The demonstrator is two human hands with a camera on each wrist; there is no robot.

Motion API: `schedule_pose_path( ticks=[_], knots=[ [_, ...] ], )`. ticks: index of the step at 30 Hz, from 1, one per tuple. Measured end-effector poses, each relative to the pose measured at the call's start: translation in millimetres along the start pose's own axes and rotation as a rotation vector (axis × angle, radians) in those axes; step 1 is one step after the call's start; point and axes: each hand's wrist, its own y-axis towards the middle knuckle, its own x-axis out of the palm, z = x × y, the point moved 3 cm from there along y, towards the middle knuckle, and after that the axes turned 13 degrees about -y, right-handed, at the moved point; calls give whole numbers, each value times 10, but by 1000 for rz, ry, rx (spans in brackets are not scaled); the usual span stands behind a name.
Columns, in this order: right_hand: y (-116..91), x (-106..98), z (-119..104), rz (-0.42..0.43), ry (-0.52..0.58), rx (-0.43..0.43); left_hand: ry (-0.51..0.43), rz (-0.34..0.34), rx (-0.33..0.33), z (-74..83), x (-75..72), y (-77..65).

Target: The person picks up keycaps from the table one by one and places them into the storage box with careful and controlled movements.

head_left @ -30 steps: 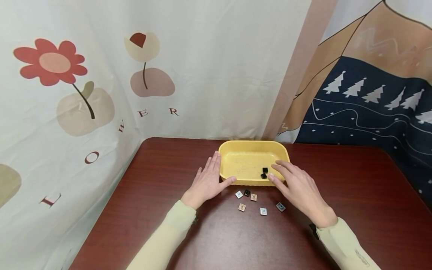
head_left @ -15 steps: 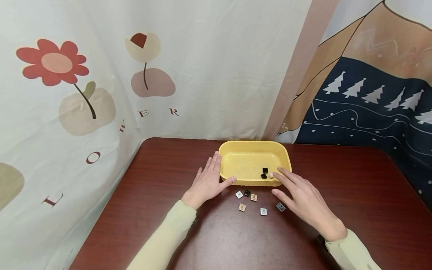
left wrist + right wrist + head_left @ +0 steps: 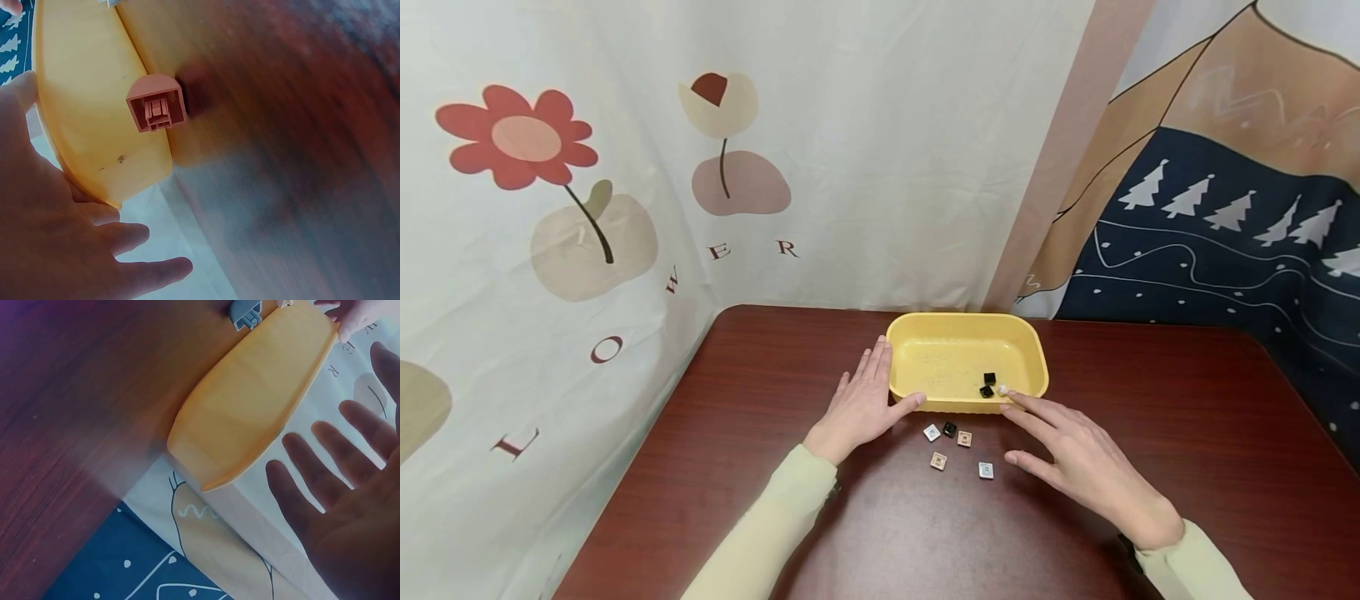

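Observation:
My left hand (image 3: 862, 410) rests against the left end of the yellow tub (image 3: 951, 404), fingers straight and thumb along its near edge. Over the table at the tub's near right corner is my right hand (image 3: 1090, 458), fingers extended and spread, nothing seen in its grasp. Inside the tub lie two black keycaps (image 3: 989, 378) and a white keycap (image 3: 1003, 390). In front of it are a white keycap (image 3: 932, 432), a black keycap (image 3: 950, 429), two tan keycaps (image 3: 938, 461) and a pale keycap (image 3: 986, 471). A blue-grey keycap (image 3: 245, 314) shows in the right wrist view.
The dark red-brown table (image 3: 790, 358) has its far edge just behind the tub. Printed curtains (image 3: 880, 167) hang behind and to the left. In the left wrist view a reddish keycap (image 3: 157, 105) lies underside up beside the tub.
My right hand has drawn back from over the tub toward the near right, uncovering the white keycap inside. It now covers the blue-grey keycap in the head view. The left hand stays put.

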Motion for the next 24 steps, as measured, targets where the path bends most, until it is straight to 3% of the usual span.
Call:
schedule_pose_path(
  ticks=[15, 24],
  knots=[
    [-78, 41, -17, -69, -16, -53, 1, -3, -6, 5, -4, 7],
    [-92, 96, -7, -198, 12, -39, -6, -9, -13, 6, -3, 9]
  ],
)
